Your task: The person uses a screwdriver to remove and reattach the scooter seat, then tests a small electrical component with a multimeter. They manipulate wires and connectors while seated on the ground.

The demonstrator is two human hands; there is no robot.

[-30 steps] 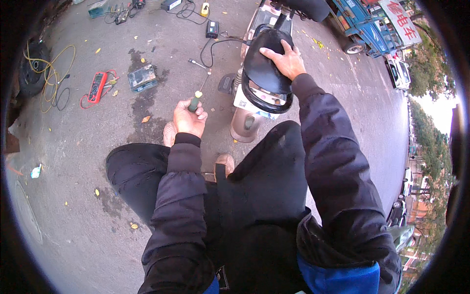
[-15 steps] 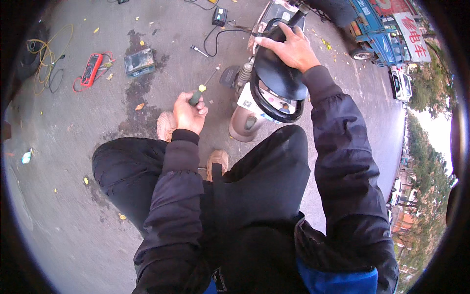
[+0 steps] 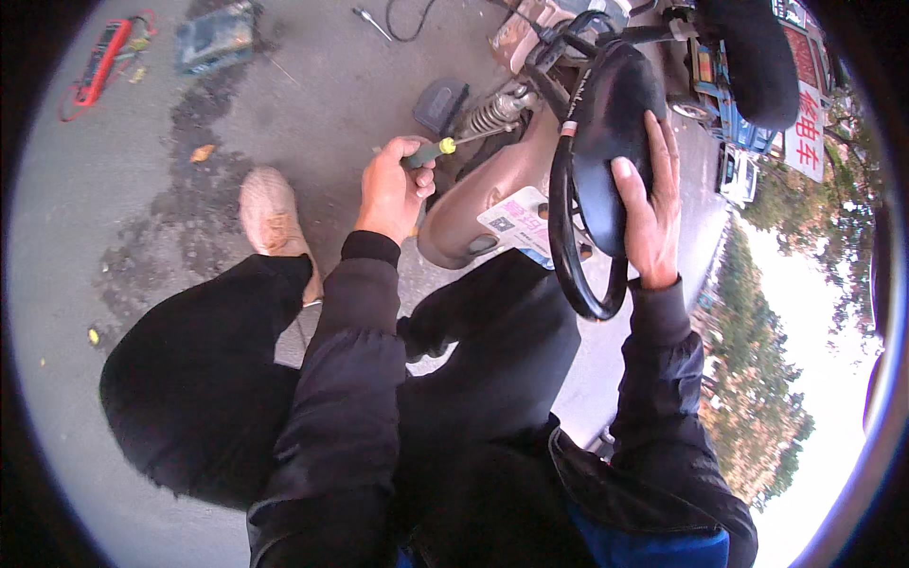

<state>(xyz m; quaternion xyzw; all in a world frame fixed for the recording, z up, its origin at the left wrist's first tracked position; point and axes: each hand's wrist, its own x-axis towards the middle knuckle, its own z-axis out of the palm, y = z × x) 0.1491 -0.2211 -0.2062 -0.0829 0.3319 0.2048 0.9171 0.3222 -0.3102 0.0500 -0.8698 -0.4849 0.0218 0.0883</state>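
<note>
My left hand (image 3: pixel 386 194) is wrapped round the green and yellow handle of a screwdriver (image 3: pixel 431 153). Its shaft points right, toward the coil shock absorber (image 3: pixel 494 114) of an electric scooter; whether the tip touches anything cannot be made out. My right hand (image 3: pixel 653 208) lies with outstretched fingers against the right side of the black seat (image 3: pixel 617 104). Behind the seat curves a black grab rail (image 3: pixel 561 213). Below it are a beige rear fender (image 3: pixel 456 227) and a white plate (image 3: pixel 511 220). A black pedal-like footrest (image 3: pixel 441 104) sticks out left of the shock absorber.
On the pavement at the far left lie a red multimeter (image 3: pixel 101 62) and a grimy, box-shaped battery (image 3: pixel 216 40). A small metal tool (image 3: pixel 371 23) rests near a black cable (image 3: pixel 409 36). A blue cart (image 3: pixel 734 85) stands beyond the scooter. My shoe (image 3: pixel 270 210) is at left.
My left hand has brought the screwdriver right, close beside the shock absorber. The right hand has slid from the seat's top to its right side. The view has shifted nearer the scooter.
</note>
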